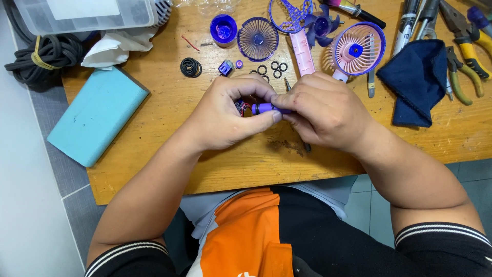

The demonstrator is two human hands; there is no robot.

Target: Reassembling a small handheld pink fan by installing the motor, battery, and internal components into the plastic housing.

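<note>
Both my hands, left hand (pixel 225 115) and right hand (pixel 323 110), pinch a small purple cylinder (pixel 266 108); looks light, stiff, slippery, so I grip both ends.

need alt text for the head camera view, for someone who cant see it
Both hands, left hand and right hand, pinch a small purple cylinder over a wooden table. Beyond lie purple fan parts, a pink fan head, black rings, a blue cloth and pliers.

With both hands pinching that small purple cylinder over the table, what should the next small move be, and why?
Probably lower the purple cylinder onto the wooden table: the left hand and right hand pinch it in mid-air, with thin wires trailing at its left end.
</note>
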